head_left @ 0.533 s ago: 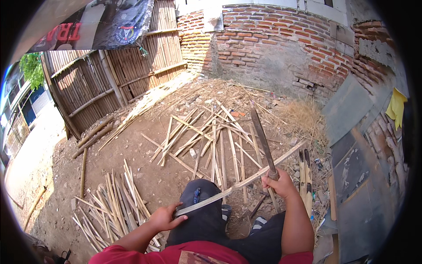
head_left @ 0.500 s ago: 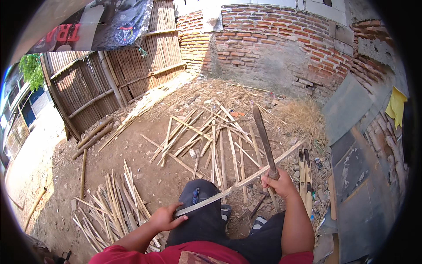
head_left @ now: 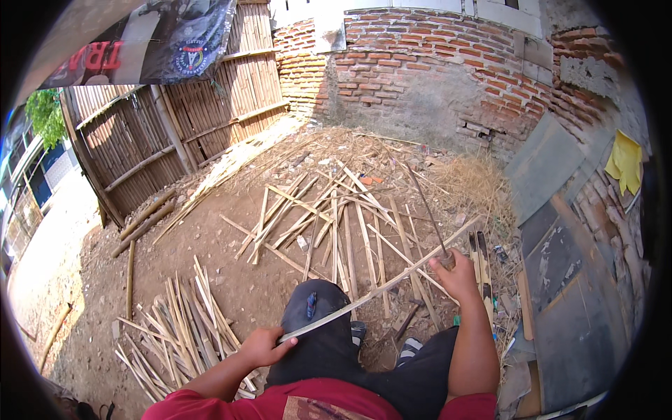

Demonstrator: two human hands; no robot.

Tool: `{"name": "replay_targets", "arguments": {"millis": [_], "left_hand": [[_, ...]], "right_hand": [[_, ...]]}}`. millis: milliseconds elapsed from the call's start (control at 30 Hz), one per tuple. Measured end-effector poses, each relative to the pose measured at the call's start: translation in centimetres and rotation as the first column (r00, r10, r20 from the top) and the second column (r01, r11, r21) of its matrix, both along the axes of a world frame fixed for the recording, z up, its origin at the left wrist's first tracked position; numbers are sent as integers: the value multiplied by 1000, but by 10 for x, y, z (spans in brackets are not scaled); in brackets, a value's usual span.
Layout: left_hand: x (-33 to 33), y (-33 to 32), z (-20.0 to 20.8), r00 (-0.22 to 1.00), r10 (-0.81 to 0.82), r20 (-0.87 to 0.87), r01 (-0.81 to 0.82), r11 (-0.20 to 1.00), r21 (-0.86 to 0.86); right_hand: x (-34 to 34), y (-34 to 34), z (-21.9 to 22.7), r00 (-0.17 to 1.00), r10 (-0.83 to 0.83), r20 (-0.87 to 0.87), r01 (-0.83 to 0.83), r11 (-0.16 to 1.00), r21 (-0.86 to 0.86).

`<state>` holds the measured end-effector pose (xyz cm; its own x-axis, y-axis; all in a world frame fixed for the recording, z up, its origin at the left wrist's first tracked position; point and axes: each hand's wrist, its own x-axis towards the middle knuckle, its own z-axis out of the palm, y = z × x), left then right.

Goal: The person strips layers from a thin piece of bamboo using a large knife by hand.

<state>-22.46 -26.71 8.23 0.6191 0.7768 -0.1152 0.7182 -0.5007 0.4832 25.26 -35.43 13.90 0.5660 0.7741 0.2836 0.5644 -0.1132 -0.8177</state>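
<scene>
A long, pale split-bamboo strip (head_left: 371, 294) slants from my left thigh up to the right. My left hand (head_left: 264, 346) is closed around its lower end, beside my knee. My right hand (head_left: 456, 276), near the strip's far end, grips a machete (head_left: 425, 204). The dark blade points up and away and is seen nearly edge-on, so it looks thin. It crosses the strip close to my right fingers; whether it touches the strip I cannot tell. The machete's handle is mostly hidden in my fist.
Cut bamboo strips (head_left: 185, 325) are heaped at my left. More strips (head_left: 343, 217) lie crisscrossed on the dirt ahead. Dark panels (head_left: 584, 308) lean at the right. A brick wall (head_left: 420, 70) and a bamboo fence (head_left: 203, 115) stand behind. Another tool (head_left: 408, 320) lies near my feet.
The machete has turned from showing its broad side to nearly edge-on, and my right hand has shifted slightly up. My left hand keeps its hold on the bamboo strip.
</scene>
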Motion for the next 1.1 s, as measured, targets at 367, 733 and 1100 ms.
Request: {"name": "replay_targets", "arguments": {"millis": [367, 733, 1100], "left_hand": [[2, 7, -9, 1000, -16, 17, 16, 1000, -19], [-1, 8, -7, 998, 60, 31, -61, 998, 33], [6, -2, -15, 981, 178, 75, -182, 982, 56]], "right_hand": [[-86, 38, 225, 826, 57, 560, -5, 996, -94], [-57, -8, 322, 958, -171, 231, 46, 883, 466], [-10, 4, 72, 930, 10, 367, 94, 960, -264]]}}
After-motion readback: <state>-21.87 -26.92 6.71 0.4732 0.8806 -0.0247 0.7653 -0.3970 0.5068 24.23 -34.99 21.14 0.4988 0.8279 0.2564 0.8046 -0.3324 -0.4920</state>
